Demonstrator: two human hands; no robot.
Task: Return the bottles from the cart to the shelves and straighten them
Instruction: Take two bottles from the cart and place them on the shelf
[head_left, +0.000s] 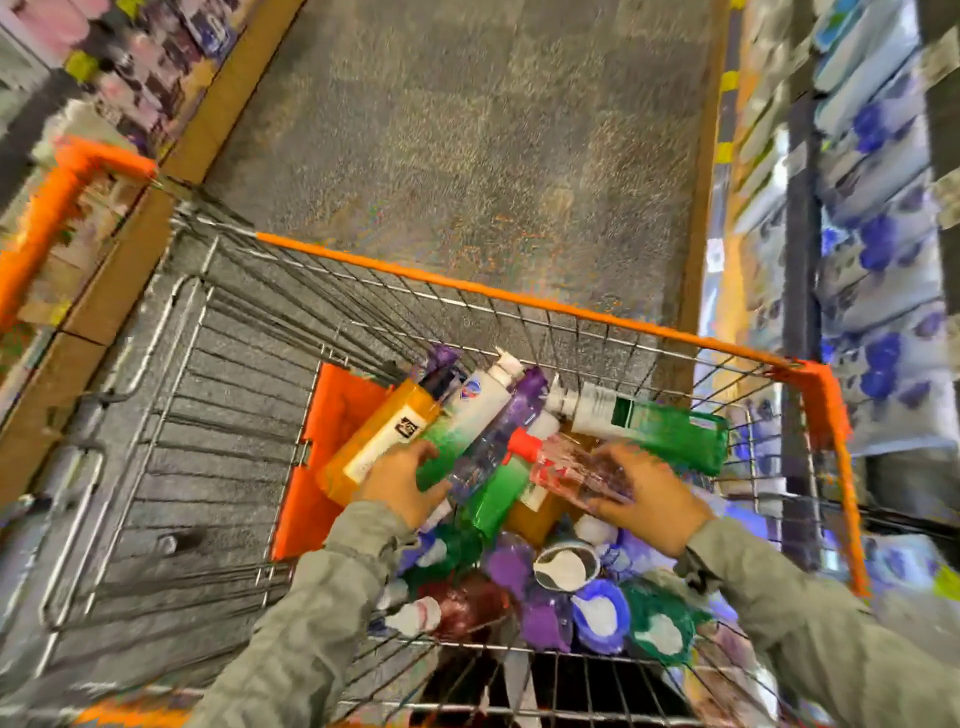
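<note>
A wire cart (519, 296) with orange rim trim holds a heap of several bottles. Both my hands are down in the heap. My left hand (402, 486) grips the base of a green-and-white bottle (467, 421) that lies beside an orange bottle (384, 436). My right hand (649, 499) is closed around a clear pink bottle with a red cap (561, 462). A purple bottle (511, 426) lies between them, and a green bottle with a white cap (660, 428) lies behind my right hand. More purple, blue and green bottles (597, 608) fill the near end.
Shelves with blue-and-white packs (878, 249) stand along the right. Shelves with pink and purple goods (135, 62) run along the left behind an orange base board. Speckled grey floor (467, 130) stretches ahead. The cart's left half shows bare wire and an orange flap (322, 457).
</note>
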